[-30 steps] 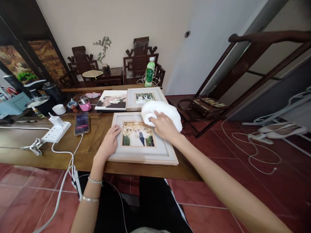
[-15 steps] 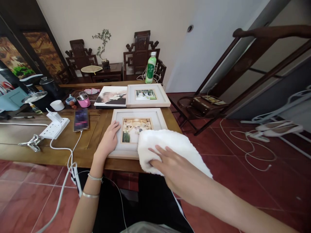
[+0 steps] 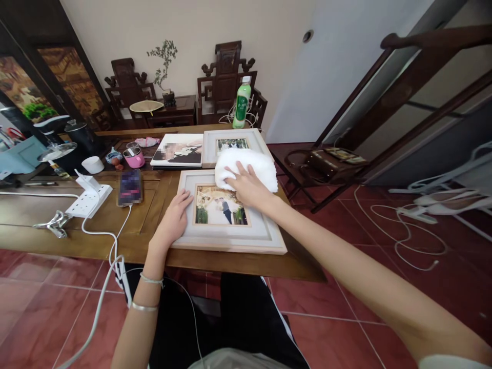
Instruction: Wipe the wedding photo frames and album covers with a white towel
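Observation:
A light wooden picture frame [image 3: 269, 241] with a wedding photo [image 3: 221, 205] lies flat near the table's front edge. My left hand [image 3: 175, 218] rests on its left edge, fingers stretched out and holding nothing. At the frame's far right part, my right hand [image 3: 248, 187] grips a fluffy white cloth [image 3: 259, 166], its fingers pressing into the fabric. The cloth covers the frame's far right corner and overlaps the near side of a second picture frame [image 3: 209, 146] behind it. To the left of that second frame lies a photo album [image 3: 179, 149].
A smartphone [image 3: 129, 187] on a cable, a white power strip [image 3: 90, 201], a silver metal object [image 3: 57, 224] and a pink cup [image 3: 133, 157] are on the table's left. A green bottle [image 3: 241, 105] stands at the back. A wooden chair [image 3: 334, 159] is at right.
My right hand has moved the white cloth away from me, from the frame's near right corner to its far right side. The photo now shows more fully. My left hand has stayed put.

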A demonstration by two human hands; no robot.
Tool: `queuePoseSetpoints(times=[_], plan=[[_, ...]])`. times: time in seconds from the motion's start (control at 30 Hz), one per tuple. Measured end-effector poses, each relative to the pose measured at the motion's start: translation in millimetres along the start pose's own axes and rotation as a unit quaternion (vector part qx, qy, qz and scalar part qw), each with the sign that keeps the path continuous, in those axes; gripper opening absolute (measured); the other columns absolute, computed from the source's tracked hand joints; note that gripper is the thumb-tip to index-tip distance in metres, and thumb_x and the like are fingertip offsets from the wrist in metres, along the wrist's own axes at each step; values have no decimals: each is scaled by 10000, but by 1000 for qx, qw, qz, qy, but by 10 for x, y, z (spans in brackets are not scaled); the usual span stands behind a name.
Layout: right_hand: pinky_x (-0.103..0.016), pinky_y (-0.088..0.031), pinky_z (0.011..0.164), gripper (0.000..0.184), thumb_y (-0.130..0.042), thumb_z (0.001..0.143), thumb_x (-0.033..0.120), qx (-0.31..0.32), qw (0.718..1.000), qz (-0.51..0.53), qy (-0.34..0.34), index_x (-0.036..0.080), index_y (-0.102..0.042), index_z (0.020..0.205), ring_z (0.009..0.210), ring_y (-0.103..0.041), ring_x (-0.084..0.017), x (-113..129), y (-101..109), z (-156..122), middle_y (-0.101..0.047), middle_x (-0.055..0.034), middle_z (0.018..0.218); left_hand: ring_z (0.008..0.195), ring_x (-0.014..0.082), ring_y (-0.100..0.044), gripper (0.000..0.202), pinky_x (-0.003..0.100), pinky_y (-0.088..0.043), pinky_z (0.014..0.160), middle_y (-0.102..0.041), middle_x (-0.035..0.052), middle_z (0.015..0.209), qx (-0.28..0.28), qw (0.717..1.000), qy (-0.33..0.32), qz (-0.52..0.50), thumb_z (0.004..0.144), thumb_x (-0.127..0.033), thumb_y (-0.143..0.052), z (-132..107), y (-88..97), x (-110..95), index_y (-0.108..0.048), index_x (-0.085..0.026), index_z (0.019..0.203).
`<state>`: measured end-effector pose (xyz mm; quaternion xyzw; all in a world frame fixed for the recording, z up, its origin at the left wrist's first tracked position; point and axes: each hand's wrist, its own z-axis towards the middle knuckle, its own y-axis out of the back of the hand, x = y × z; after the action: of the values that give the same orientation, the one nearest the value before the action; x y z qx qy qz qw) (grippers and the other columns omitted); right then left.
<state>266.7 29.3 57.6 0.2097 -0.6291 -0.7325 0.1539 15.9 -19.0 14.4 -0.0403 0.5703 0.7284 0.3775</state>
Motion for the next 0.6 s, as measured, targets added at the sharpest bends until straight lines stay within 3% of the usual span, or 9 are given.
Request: queuePoseSetpoints(times=[0.13, 0.27, 0.4, 0.5, 0.6], plan=[[-645, -217, 1043, 541, -422, 756, -37, 58, 998, -3, 14, 106, -563, 1258, 1371, -206, -446, 240, 82, -292, -347, -167, 1498, 1391, 242, -330, 476, 480, -265, 1158, -488, 147, 1407, -3, 1000, 12, -1, 854, -53, -346, 7, -4, -28, -559, -103, 1277], [-607, -288, 1021, 551, -428, 721, -44, 126, 989, 47, 52, 122, -583, 1223, 1347, -279, -424, 542, 456, -815, -410, -175, 1456, 1387, 238, -336, 488, 460, -273, 1159, -494, 159, 1399, -9, 1000, 17, 7, 849, -41, -337, 19, -9, -53, -540, -76, 1292], [-505, -426, 926, 519, -409, 685, -53, 170, 970, 139, 108, 170, -634, 1096, 1212, -472, -358, 727, 773, -1112, -619, -150, 1201, 1383, 241, -344, 487, 454, -282, 1155, -501, 173, 1390, -9, 1000, 6, 17, 848, -44, -324, 20, -16, -44, -541, -50, 1284], [-513, -407, 960, 557, -399, 668, -58, 125, 971, 169, 113, 177, -632, 1116, 1250, -443, -353, 776, 692, -1104, -601, -135, 1243, 1376, 239, -357, 481, 473, -295, 1146, -512, 150, 1386, -18, 1000, 0, 10, 856, -55, -325, 13, -23, -25, -554, -86, 1278], [-529, -315, 1056, 597, -396, 673, -60, 79, 979, 166, 90, 138, -598, 1199, 1347, -332, -347, 677, 419, -935, -519, -148, 1360, 1376, 231, -360, 473, 478, -299, 1144, -519, 123, 1385, -21, 1000, -1, 0, 866, -70, -332, 9, -19, -19, -562, -128, 1276]])
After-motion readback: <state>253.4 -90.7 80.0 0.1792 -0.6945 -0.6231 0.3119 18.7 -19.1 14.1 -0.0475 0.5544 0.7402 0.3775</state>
